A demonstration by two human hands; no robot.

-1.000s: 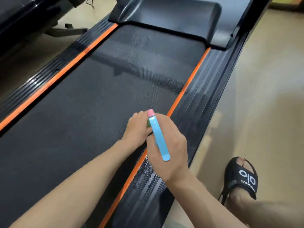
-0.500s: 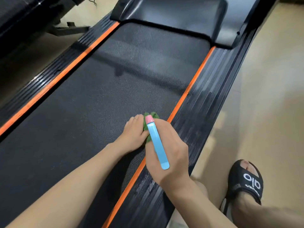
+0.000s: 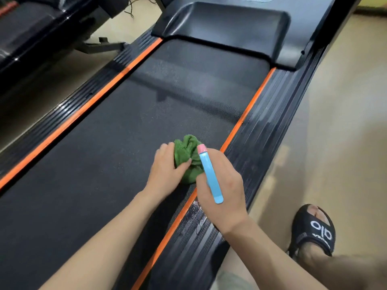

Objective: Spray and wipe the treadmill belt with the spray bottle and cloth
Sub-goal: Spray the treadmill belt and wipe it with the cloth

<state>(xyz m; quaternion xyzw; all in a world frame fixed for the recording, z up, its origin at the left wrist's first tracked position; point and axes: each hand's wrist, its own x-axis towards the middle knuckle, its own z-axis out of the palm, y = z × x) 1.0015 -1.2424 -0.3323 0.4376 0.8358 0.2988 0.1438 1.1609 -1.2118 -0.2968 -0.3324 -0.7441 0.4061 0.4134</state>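
The left hand [image 3: 167, 167] presses a crumpled green cloth [image 3: 187, 158] down on the treadmill belt [image 3: 117, 143], its fingers curled over the cloth's left side and its thumb dug into the folds. The cloth sits on the dark, textured belt close to the belt's right edge, just beside the orange stripe [image 3: 247, 114] that runs along that side. The right hand [image 3: 222, 185] hovers over the stripe and the ribbed black side rail [image 3: 270, 130], gripping a slim light-blue spray bottle [image 3: 210, 176] with a pink cap [image 3: 202, 148]; the bottle lies across the back of the hand's grip with the cap pointing away from the person and sitting right at the cloth's near-right edge, while the fingers wrap round it from below and are mostly hidden. Whether the bottle touches the cloth cannot be told from this angle. A matching orange stripe [image 3: 83, 110] and rail border the belt's left side. At the far end of the belt rises the black motor cover [image 3: 226, 24]. On the beige floor [image 3: 339, 122] to the right of the treadmill stands a foot in a black sandal [image 3: 314, 231] with white lettering. Another dark machine [image 3: 31, 38] stands on the far left, with cables beside it.
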